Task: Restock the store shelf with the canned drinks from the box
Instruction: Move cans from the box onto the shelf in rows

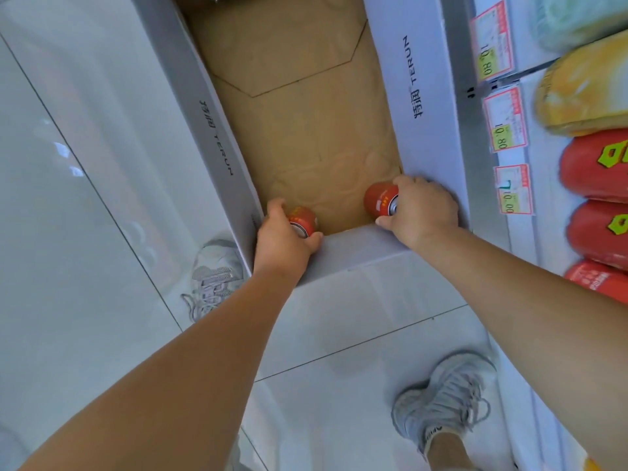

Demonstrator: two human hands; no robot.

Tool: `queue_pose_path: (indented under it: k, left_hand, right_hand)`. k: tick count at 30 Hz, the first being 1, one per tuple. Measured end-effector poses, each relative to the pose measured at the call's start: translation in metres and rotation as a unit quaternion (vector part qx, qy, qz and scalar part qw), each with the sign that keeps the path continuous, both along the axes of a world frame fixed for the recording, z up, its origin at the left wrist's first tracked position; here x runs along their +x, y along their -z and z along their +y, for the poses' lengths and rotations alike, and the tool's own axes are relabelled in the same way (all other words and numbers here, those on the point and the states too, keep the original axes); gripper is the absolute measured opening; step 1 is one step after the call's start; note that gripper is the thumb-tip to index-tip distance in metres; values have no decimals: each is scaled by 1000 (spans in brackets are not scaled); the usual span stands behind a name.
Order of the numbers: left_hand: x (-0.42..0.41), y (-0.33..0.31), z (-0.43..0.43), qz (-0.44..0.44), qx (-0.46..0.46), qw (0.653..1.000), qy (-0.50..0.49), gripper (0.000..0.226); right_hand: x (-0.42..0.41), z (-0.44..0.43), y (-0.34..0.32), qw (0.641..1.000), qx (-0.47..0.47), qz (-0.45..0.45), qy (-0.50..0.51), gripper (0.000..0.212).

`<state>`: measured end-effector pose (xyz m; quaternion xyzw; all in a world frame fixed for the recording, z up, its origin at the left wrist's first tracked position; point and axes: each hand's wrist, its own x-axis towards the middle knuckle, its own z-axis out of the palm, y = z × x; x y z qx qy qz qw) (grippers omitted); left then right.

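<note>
A long white cardboard box (217, 130) lies open on the floor, its brown bottom bare apart from two red cans at the near end. My left hand (282, 241) grips the top of one red can (304, 217) in the near left corner. My right hand (423, 212) is closed on the other red can (379, 198) near the right wall. The store shelf (489, 185) runs along the right, with red cans (598, 164) lying in a row on it.
Price tags (506, 120) hang on the shelf edge. Yellow packages (584, 93) sit farther along the shelf. My two grey sneakers (441, 396) stand on the white tiled floor, one to the left of the box, one below it.
</note>
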<state>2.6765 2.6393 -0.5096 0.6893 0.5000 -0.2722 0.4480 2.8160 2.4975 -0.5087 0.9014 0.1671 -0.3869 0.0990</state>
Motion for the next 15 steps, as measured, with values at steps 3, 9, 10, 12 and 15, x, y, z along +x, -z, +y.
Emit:
queue_pose_path:
  k: [3, 9, 10, 12, 15]
  left_hand:
    - [4, -31, 5, -25, 8, 1000, -15, 72]
    - [16, -143, 25, -82, 14, 997, 8, 52]
    - [21, -168, 30, -94, 10, 995, 17, 49]
    - [33, -224, 37, -121, 9, 992, 32, 46]
    - [57, -326, 48, -165, 8, 984, 61, 46]
  right_hand:
    - [-1, 0, -26, 985, 77, 26, 150, 64]
    - [4, -1, -155, 893, 249, 31, 374, 45]
    - [6, 0, -186, 881, 270, 22, 388, 50]
    - [9, 5, -254, 863, 301, 0, 405, 55]
    - [12, 10, -367, 841, 332, -48, 424, 54]
